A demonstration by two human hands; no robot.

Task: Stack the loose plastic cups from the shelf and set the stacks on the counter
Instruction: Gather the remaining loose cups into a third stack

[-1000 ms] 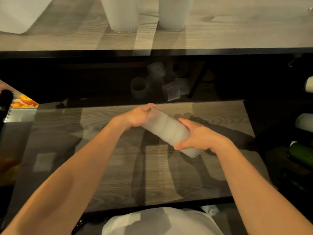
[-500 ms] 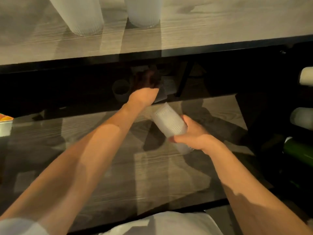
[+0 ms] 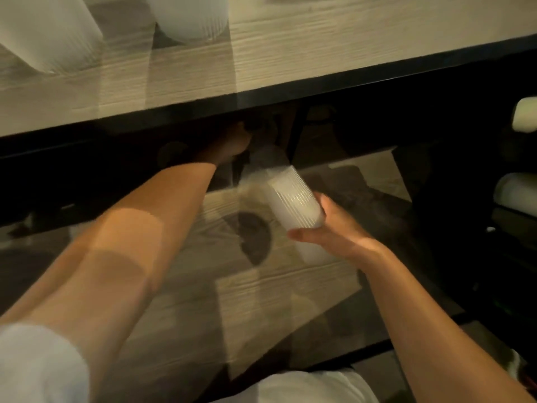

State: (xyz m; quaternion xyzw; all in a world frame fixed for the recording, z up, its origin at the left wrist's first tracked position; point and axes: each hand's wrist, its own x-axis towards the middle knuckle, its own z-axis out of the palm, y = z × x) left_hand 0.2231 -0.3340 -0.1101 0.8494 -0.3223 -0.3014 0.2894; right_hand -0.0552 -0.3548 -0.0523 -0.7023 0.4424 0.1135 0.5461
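My right hand (image 3: 334, 228) grips a stack of frosted ribbed plastic cups (image 3: 293, 199), tilted with its open end up and to the left, above the lower wooden shelf (image 3: 261, 286). My left hand (image 3: 232, 144) reaches far back into the dark gap under the counter (image 3: 319, 39). Its fingers are lost in shadow among faint loose cups (image 3: 171, 152), and I cannot tell whether it holds one. Two finished white cup stacks (image 3: 46, 33) (image 3: 189, 16) stand on the counter at the top left.
The counter's black front edge (image 3: 319, 82) overhangs the shelf just above my left hand. A dark upright post (image 3: 296, 132) stands at the back of the shelf. White rolls (image 3: 517, 196) and dark items fill a rack at the right.
My left hand let go of the stack and went deeper under the counter. The right hand kept the stack and lifted it slightly. The view has tilted and moved closer.
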